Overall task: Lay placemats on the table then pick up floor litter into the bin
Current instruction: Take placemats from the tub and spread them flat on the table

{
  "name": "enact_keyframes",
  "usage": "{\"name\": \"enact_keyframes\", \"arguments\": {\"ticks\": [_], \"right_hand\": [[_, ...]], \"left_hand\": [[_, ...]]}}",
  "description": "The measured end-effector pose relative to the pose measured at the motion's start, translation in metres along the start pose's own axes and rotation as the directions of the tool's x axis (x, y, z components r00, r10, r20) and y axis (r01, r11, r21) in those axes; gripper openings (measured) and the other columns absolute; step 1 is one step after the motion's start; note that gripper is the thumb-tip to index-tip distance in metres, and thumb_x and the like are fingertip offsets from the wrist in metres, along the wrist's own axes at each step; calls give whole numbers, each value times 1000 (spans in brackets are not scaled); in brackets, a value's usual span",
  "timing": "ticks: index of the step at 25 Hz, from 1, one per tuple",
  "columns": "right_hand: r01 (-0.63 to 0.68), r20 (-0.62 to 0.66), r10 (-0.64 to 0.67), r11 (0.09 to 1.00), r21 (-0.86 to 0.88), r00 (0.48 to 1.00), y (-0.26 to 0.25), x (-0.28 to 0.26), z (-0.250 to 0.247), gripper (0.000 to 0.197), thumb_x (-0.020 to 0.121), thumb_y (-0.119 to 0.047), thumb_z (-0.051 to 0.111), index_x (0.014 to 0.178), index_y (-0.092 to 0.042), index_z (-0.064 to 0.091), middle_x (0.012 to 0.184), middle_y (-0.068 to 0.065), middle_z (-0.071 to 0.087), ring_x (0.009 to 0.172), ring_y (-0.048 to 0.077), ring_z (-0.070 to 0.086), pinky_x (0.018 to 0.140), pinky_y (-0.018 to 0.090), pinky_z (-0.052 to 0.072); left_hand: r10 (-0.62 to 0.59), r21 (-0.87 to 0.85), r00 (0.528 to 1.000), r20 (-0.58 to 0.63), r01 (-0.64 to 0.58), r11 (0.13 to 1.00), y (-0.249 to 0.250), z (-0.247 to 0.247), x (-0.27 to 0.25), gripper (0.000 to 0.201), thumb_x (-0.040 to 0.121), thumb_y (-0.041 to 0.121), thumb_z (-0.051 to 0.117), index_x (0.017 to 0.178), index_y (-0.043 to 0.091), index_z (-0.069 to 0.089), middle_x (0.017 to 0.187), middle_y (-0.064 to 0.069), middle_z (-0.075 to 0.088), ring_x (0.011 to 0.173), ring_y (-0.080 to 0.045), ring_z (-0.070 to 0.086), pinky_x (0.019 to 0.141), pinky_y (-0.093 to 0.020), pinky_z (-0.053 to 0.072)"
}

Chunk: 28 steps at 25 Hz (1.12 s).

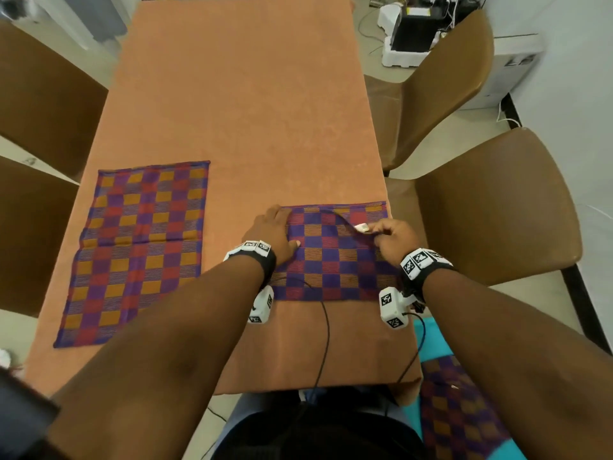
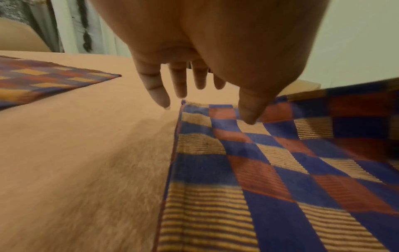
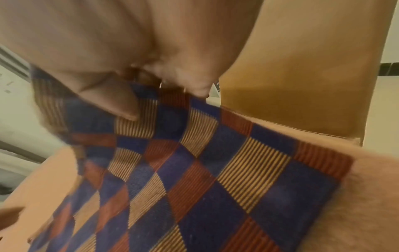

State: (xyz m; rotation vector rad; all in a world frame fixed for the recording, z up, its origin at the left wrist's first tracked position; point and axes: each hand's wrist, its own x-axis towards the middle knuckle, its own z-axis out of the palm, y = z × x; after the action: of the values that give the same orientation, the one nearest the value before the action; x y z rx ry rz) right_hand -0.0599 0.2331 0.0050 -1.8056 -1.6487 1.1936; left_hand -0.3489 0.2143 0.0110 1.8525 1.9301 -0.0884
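One checked placemat (image 1: pixel 139 247) in purple, red and orange lies flat on the left of the orange tablecloth (image 1: pixel 238 104). A second, folded placemat (image 1: pixel 331 263) lies near the right table edge. My left hand (image 1: pixel 272 234) rests with straight fingers on its left edge, thumb (image 2: pixel 250 109) on the cloth. My right hand (image 1: pixel 388 237) pinches the top layer of that placemat (image 3: pixel 194 162) and lifts it; a white label (image 1: pixel 362 228) shows at the raised edge. More checked cloth (image 1: pixel 461 413) lies at my lower right.
Brown chairs stand on both sides: two at the right (image 1: pixel 497 207) (image 1: pixel 444 78), two at the left (image 1: pixel 36 94). White foam packing with a black box (image 1: pixel 411 34) sits on the floor at the far right. Cables (image 1: pixel 326 340) hang from my wrists over the table's front edge.
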Motion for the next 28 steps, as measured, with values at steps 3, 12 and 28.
{"name": "enact_keyframes", "arguments": {"ticks": [3, 12, 28], "right_hand": [[-116, 355, 88, 991, 59, 931, -9, -15, -8, 46, 74, 31, 41, 59, -11, 54, 47, -4, 54, 48, 5, 49, 49, 19, 38], [-356, 165, 358, 934, -42, 919, -7, 30, -23, 51, 94, -58, 53, 80, -10, 60, 63, 3, 57, 59, 20, 54, 53, 25, 40], [-17, 68, 61, 855, -519, 996, -20, 135, -18, 30, 83, -40, 70, 96, -16, 59, 88, 0, 59, 85, 25, 60, 71, 29, 42]], "left_hand": [[119, 117, 991, -63, -111, 987, 13, -7, 8, 93, 70, 48, 77, 148, 38, 28, 162, -2, 17, 147, -35, 20, 104, -57, 40], [186, -259, 933, 309, -105, 960, 14, -32, 31, 64, 76, 89, 44, 98, 36, 72, 89, 11, 74, 89, -15, 69, 83, -36, 55], [-11, -3, 994, 108, 11, 1000, -23, -67, 134, 17, 90, 39, 66, 87, 26, 57, 97, 0, 61, 88, -25, 57, 73, -33, 43]]}}
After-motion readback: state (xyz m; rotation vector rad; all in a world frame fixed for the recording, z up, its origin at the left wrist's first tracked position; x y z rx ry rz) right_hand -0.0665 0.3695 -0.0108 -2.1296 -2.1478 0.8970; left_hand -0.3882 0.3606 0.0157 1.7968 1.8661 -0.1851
